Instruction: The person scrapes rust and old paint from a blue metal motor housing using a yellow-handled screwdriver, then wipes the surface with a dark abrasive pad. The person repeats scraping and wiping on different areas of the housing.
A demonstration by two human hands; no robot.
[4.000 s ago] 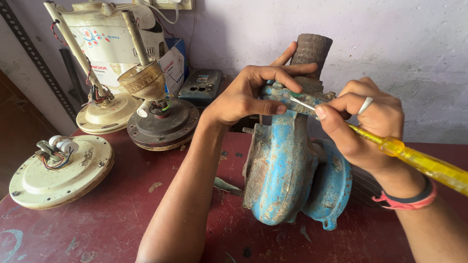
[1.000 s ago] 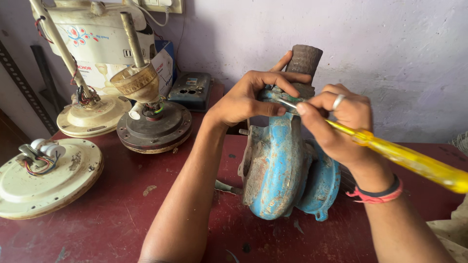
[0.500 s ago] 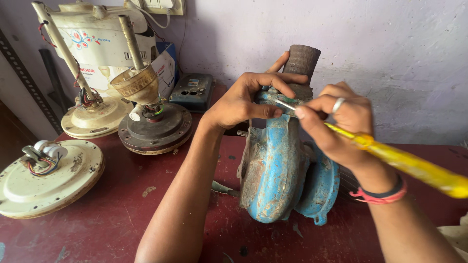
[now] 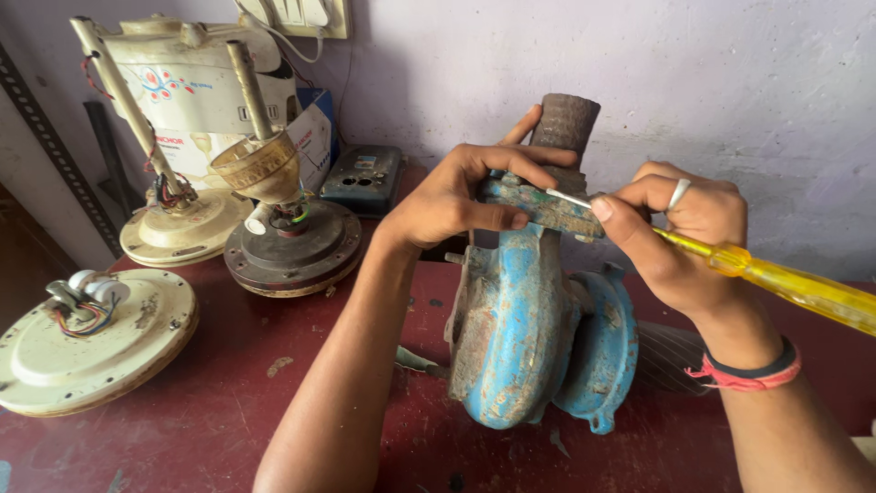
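The left hand (image 4: pixel 456 196) grips the heavy blue pump (image 4: pixel 520 338) (rusty, hard) up top; the right hand (image 4: pixel 680 237) pinches a yellow screwdriver (image 4: pixel 776 283).

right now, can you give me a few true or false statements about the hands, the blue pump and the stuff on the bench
1. The right hand holds a yellow-handled screwdriver. True.
2. The left hand lies flat on the red bench. False: it grips the flange at the top of the blue pump.
3. The screwdriver's tip is at the pump's top flange. True.
4. The blue pump lies on its side by the cream fan motor. False: it stands upright, well to the right of that motor.
5. The right hand wears a ring and a wristband. True.
6. The dark fan motor is in the left hand. False: it sits on the bench, untouched.
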